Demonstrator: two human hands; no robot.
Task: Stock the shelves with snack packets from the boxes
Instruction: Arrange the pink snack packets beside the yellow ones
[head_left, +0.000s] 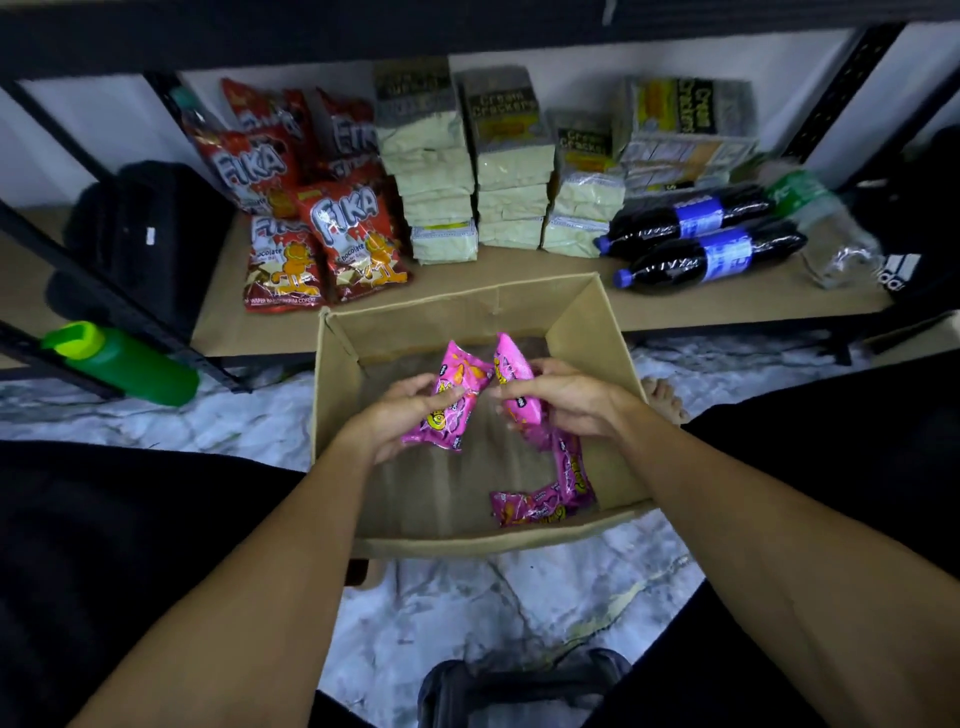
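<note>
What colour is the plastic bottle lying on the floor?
The plastic bottle is green with a lime cap; head view.

Between the fingers, glossy, crinkled plastic pink packets. Under the fingers, a matt brown cardboard box, its bottom dull and slightly rough. Beyond the fingers, a matt wood-look shelf board in a dark metal frame bears shiny red packets, cracker packs in clear plastic wrap, and glossy plastic bottles. To the left of the fingers, a smooth marble-look floor.
</note>
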